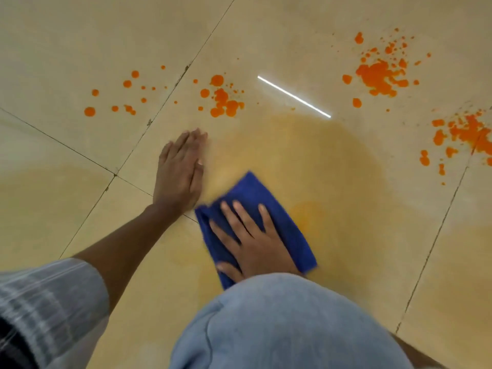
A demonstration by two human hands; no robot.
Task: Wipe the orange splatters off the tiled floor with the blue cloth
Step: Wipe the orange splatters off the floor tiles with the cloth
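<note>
A folded blue cloth (255, 193) lies flat on the beige tiled floor (66, 41). My right hand (253, 243) presses down on the cloth with fingers spread. My left hand (181, 169) rests flat on the floor just left of the cloth, palm down, holding nothing. Orange splatters lie farther out: scattered drops at the left (114, 99), a cluster at the centre (223, 101), a dense patch at the upper right (378, 73) and another at the right edge (463, 137). A pale orange smear (319, 169) spreads over the tile around the cloth.
My knee in light blue fabric (287, 323) fills the lower centre and hides my right wrist. A grey striped sleeve (48, 296) is at the lower left. Dark grout lines (159, 107) cross the floor. A bright light reflection (292, 96) shines on the tile.
</note>
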